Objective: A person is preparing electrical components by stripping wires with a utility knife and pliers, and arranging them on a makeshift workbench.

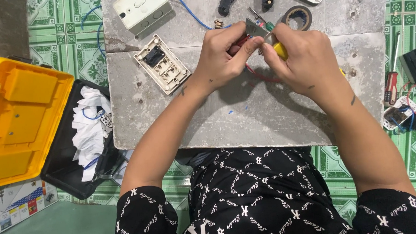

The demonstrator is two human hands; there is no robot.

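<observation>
Hands are meeting over a rough grey concrete slab (248,113): the left hand (222,55) is pinching a thin red wire (259,76), while the right hand (303,56) is gripping yellow-handled pliers (264,38). A ribbed cream switch plate (162,63) is lying just left of them.

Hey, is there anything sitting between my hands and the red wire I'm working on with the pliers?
Nothing visible does. The left hand already pinches the red wire, and the right hand holds the yellow-handled pliers right at it. The blue wire, tape roll and switch plate lie apart on the slab.
</observation>
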